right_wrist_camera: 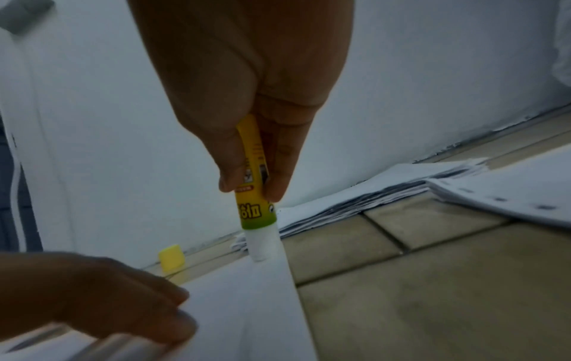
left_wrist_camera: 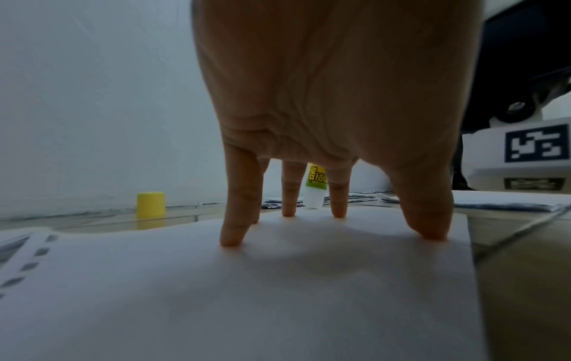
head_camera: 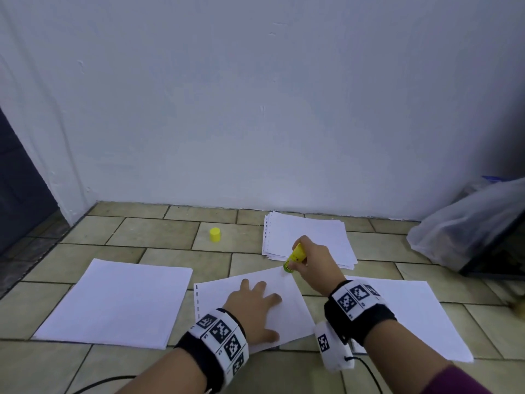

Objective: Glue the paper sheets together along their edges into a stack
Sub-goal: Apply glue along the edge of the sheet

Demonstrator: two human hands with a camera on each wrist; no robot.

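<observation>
The centre sheet [head_camera: 284,311] lies flat on the tiled floor [head_camera: 136,234], with a row of punched slots along its left edge. The left hand [head_camera: 251,305] rests on this sheet with fingers [left_wrist_camera: 236,219] spread and straight, fingertips pressing the paper down.

The right hand [head_camera: 316,265] grips a yellow glue stick [head_camera: 295,257], fingers and thumb curled round its barrel. The stick is tilted, its white tip down and touching the far right corner of the centre sheet. In the right wrist view the tip [right_wrist_camera: 262,246] sits just at the sheet's right edge.

A yellow cap [head_camera: 215,234] stands upright on the floor, well apart from the stick, near the wall [head_camera: 255,109].

Other paper:
- a stack on the left [head_camera: 119,302], beside the centre sheet;
- a loose, uneven pile [head_camera: 309,237] by the wall, behind the right hand;
- a sheet on the right [head_camera: 420,314], partly under the right forearm.

A translucent plastic bag [head_camera: 466,223] lies at the far right.
</observation>
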